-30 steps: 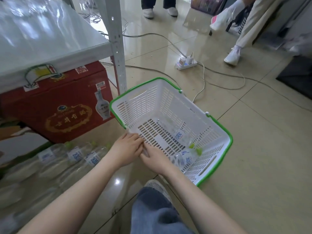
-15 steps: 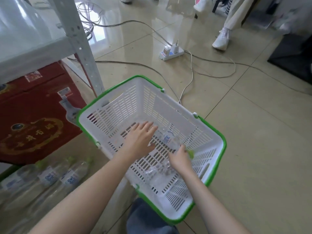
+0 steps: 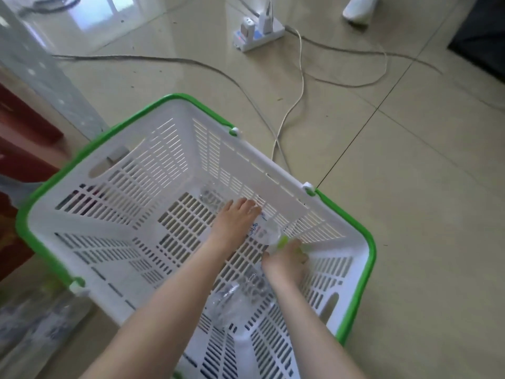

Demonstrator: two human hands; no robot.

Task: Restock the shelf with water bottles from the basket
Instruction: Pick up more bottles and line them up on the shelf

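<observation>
Down inside the white basket (image 3: 153,170) on the floor | left hand (image 3: 235,220) now lies farther in, fingers curled over one water bottle (image 3: 263,231) | right hand (image 3: 287,258) grips a second bottle (image 3: 240,296) near its green cap | camera has come closer.

Premises appear to be a shop stockroom or makeshift retail area. Evidence: a white shopping basket (image 3: 175,170) with green rim on a glossy tiled floor (image 3: 410,214); a perforated metal shelf post (image 3: 46,77) at left; a red printed carton (image 3: 19,149) beneath; a power strip (image 3: 258,34) with loose cables (image 3: 295,105) trailing across the tiles
</observation>
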